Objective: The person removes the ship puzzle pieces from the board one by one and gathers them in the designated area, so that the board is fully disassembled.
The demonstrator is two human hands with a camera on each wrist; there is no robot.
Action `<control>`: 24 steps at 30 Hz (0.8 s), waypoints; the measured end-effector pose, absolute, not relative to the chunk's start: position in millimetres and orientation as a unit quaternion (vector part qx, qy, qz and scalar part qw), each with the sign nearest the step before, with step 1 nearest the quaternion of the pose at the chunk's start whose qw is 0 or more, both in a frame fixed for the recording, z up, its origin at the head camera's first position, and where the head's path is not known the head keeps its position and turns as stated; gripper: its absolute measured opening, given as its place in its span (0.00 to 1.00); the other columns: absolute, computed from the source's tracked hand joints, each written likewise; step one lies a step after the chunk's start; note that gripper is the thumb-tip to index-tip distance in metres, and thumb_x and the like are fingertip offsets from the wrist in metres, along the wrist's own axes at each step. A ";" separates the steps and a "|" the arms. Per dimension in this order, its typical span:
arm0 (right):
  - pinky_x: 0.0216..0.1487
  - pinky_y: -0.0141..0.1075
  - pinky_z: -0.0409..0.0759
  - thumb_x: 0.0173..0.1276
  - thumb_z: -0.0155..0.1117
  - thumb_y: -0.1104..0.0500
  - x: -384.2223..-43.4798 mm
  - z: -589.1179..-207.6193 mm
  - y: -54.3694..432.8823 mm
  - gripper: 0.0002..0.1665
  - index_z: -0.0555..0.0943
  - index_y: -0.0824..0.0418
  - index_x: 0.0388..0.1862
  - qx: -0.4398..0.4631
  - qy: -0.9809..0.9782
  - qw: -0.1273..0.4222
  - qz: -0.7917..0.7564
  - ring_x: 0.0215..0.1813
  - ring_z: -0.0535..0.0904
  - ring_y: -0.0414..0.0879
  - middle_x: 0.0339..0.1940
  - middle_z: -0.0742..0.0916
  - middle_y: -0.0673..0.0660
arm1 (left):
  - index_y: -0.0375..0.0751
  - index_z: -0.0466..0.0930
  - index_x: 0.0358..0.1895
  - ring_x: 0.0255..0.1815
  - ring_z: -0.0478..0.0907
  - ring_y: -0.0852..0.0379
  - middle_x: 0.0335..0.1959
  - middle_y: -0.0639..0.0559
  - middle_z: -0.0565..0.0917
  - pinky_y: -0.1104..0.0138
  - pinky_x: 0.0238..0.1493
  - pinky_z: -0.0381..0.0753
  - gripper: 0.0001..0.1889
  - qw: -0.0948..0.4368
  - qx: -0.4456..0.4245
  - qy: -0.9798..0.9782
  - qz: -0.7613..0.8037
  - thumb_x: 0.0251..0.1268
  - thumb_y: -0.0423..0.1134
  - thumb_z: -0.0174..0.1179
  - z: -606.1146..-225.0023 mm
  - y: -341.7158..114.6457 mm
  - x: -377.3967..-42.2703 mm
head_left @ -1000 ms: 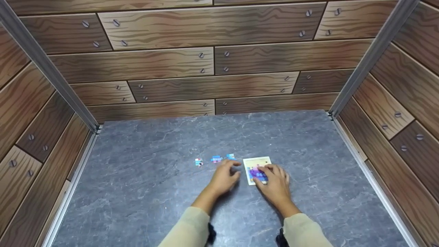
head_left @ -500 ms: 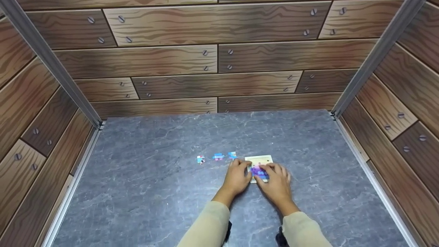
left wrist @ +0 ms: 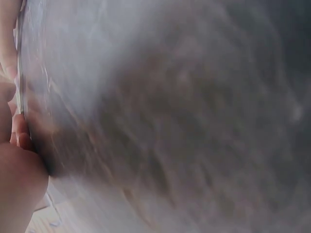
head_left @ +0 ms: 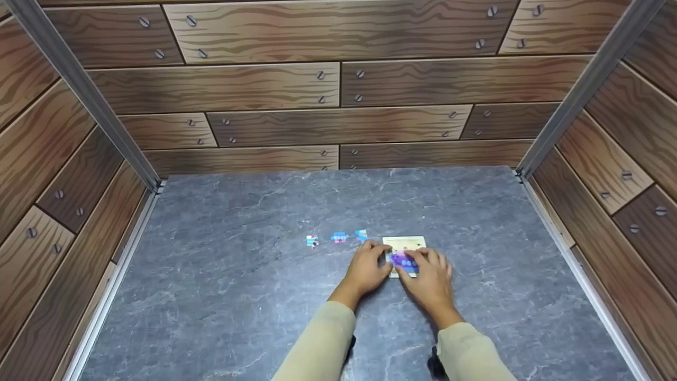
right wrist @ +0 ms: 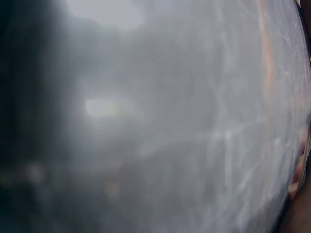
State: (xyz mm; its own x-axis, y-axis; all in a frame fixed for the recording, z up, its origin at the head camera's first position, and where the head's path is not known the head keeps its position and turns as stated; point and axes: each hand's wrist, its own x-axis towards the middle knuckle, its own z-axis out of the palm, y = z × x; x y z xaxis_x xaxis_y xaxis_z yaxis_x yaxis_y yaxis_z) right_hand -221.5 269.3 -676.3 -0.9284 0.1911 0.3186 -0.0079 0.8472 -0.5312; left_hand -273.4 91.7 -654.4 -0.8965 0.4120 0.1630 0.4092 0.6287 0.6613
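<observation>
Both the left hand (head_left: 366, 269) and the right hand (head_left: 429, 278) touch the cream-bordered rectangular puzzle board (head_left: 404, 243) on the grey marbled tabletop (head_left: 227, 296); whether they pinch anything cannot be told. Light, steady pressing should prevent sliding.

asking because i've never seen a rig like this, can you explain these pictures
No machine here, just a person's two bare hands. The wide picture comes from a camera on the head, looking down; the two blurry ones come from wrist cameras and show mostly the gray marbled surface. On it lie three small puzzle pieces, in a row, and a pale-edged picture board to their right. The right hand touches the board; the left hand is at its left side. Whether either pinches anything, I can't tell.
</observation>
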 end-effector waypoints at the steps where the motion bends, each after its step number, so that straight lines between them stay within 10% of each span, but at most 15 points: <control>1: 0.75 0.66 0.63 0.65 0.81 0.46 -221.6 -675.6 269.3 0.26 0.89 0.52 0.60 -0.050 -0.943 0.183 0.273 0.69 0.75 0.63 0.59 0.85 0.59 | 0.43 0.86 0.64 0.58 0.83 0.48 0.58 0.44 0.84 0.57 0.64 0.83 0.20 0.003 0.231 0.901 0.367 0.71 0.39 0.68 -654.1 91.5 -273.9; 24: 0.78 0.63 0.61 0.68 0.78 0.43 -221.0 -672.4 270.2 0.29 0.87 0.51 0.65 -0.065 -0.952 0.133 0.267 0.70 0.73 0.62 0.63 0.83 0.59 | 0.44 0.86 0.61 0.61 0.82 0.46 0.57 0.46 0.82 0.56 0.69 0.82 0.20 0.044 0.214 0.899 0.379 0.65 0.37 0.71 -647.9 94.4 -277.9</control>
